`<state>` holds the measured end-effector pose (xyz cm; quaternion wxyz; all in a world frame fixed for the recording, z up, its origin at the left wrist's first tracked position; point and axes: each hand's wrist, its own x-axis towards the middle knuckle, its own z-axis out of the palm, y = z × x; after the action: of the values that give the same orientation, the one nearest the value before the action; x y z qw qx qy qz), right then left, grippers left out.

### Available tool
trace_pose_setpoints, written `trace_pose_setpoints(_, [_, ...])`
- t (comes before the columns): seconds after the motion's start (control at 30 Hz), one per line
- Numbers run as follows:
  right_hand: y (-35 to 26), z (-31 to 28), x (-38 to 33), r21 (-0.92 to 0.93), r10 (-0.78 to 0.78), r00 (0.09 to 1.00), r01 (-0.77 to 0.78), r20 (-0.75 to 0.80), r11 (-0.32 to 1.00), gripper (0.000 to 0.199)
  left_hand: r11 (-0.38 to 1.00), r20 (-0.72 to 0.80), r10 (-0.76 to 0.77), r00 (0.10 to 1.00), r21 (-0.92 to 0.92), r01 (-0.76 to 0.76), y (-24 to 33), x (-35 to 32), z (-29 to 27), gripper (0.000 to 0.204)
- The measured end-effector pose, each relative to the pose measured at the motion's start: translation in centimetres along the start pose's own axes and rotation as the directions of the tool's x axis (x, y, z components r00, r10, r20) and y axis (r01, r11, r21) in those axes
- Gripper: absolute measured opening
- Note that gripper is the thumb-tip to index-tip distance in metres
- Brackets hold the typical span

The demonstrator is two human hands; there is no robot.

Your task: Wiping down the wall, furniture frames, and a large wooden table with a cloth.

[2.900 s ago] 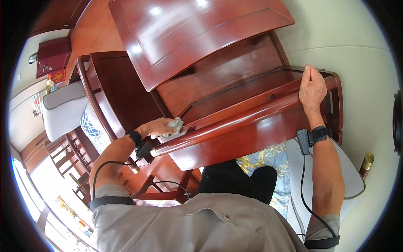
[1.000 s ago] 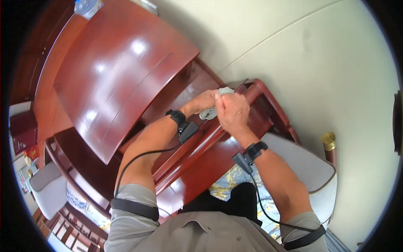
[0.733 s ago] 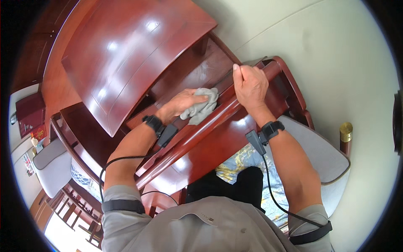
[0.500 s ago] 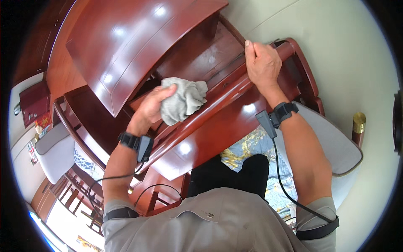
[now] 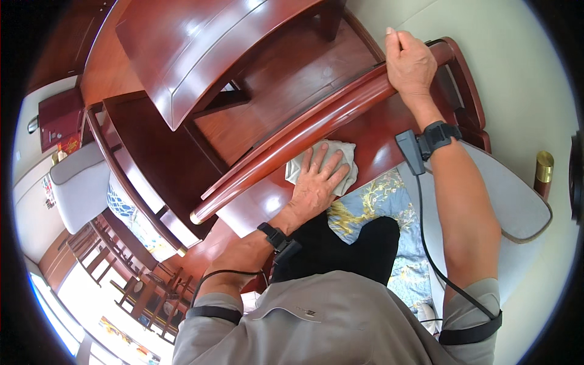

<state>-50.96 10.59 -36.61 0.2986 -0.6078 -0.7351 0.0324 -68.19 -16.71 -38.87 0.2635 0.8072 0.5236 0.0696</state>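
Observation:
My left hand (image 5: 316, 185) lies spread and flat on a pale grey cloth (image 5: 345, 170), pressing it against a glossy red-brown wooden panel (image 5: 372, 153). The cloth shows around the fingers. Just beyond it runs a long rounded wooden rail (image 5: 292, 146) of the same furniture, slanting up to the right. At the rail's upper right end, my right hand (image 5: 410, 67) is closed over it with the thumb side up; the fingertips are hidden behind the hand.
A polished wooden table (image 5: 201, 48) stands at the far left, its edge close beyond the rail. A grey cushioned pad (image 5: 505, 188) lies to the right, by a brass-topped post (image 5: 544, 167). Patterned blue fabric (image 5: 380, 201) is near my legs. Cables run along both arms.
My left hand has brought the cloth from beyond the rail to the panel on the near side, opening from a grasp to lying flat. The right hand stays at the rail's end.

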Motion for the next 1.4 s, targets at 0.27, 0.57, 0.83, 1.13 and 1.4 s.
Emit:
trace_pose_setpoints(0.27, [1.6,-0.1,-0.2,-0.009,0.061,0.996,-0.06,0.06,0.998,0.045,0.986,0.044,-0.144,0.989,0.091,0.139,-2.7,-11.8,1.7,0.078])
trace_pose_setpoints(0.57, [1.6,-0.2,0.1,-0.02,0.107,0.989,-0.105,0.103,0.994,0.048,0.83,-0.126,-0.538,0.833,0.091,0.55,-6.2,-22.7,0.7,0.074])
trace_pose_setpoints(0.83, [1.2,0.2,-0.2,0.02,0.12,0.988,-0.122,0.102,0.992,0.047,0.557,-0.275,-0.816,0.508,-0.144,0.818,-4.8,-23.7,1.9,0.073])
trace_pose_setpoints(1.13, [1.0,0.1,0.1,-0.012,0.108,0.989,-0.107,0.105,0.994,0.047,0.643,0.015,-0.764,0.645,-0.066,0.763,-1.0,-21.8,1.1,0.085])
trace_pose_setpoints(1.4, [1.0,-0.2,-0.1,0.018,0.088,0.993,-0.089,0.078,0.996,0.046,0.978,0.055,-0.202,0.978,-0.044,0.205,2.1,-6.9,2.6,0.087])
